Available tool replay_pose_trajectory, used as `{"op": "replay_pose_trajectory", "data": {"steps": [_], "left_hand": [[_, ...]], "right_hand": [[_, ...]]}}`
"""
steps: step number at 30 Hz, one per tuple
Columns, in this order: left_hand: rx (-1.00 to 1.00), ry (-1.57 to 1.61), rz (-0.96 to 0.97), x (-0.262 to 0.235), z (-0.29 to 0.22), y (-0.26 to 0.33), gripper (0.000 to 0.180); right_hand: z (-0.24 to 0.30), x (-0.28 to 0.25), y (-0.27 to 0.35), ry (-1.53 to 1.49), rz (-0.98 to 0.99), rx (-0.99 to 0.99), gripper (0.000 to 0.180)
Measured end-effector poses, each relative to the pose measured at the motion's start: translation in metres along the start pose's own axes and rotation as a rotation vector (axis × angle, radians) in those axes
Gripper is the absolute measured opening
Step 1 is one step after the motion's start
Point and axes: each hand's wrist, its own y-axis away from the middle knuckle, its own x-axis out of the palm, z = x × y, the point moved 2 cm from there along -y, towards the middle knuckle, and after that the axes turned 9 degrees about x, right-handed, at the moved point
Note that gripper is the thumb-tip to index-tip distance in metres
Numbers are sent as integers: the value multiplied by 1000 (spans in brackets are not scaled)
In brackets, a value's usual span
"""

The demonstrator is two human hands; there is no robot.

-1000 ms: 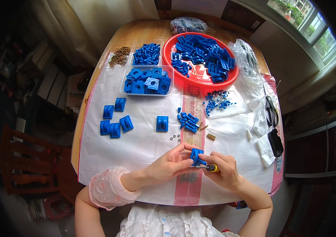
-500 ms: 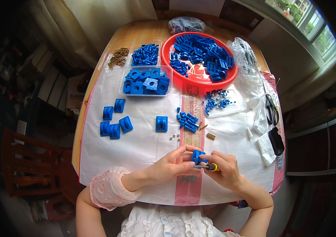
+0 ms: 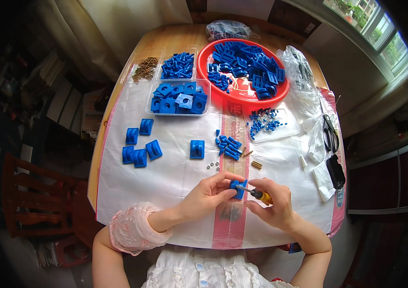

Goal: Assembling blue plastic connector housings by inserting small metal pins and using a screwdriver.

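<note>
Close to the table's near edge, my left hand (image 3: 209, 194) is closed on a small blue plastic part (image 3: 236, 194), thumb below and fingers behind it. A screwdriver (image 3: 262, 196) with a yellow and black handle is in my right hand (image 3: 276, 204). Its metal shaft points left, and the tip meets the face of the blue part; whether it sits in a screw cannot be made out. My right thumb and index finger stand somewhat apart around the handle. Beyond my hands lie a blue assembled block (image 3: 197, 149), several small blue levers (image 3: 229, 146), brass pins (image 3: 256, 164) and metal nuts (image 3: 211, 166).
Several finished-looking blue blocks (image 3: 139, 158) lie at left. Behind stand a clear box of square blue plates (image 3: 151, 108), a tray of small blue pieces (image 3: 177, 66), brass screws (image 3: 145, 69) and a red basin (image 3: 280, 98). Scissors (image 3: 330, 134) lie at right.
My right hand has swung the screwdriver from lying across below the blue part to pointing its tip at the part's face. The blue part has been turned in my left hand.
</note>
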Motion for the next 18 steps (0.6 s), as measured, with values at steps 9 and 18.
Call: {"op": "replay_pose_trajectory", "data": {"steps": [9,18], "left_hand": [[56,140,-87,-23,-9,-6,33],[5,131,-171,-20,-14,-7,32]], "right_hand": [[-10,-12,-4,79,-117,4,29],[-5,-13,-3,256,-112,-40,22]]}}
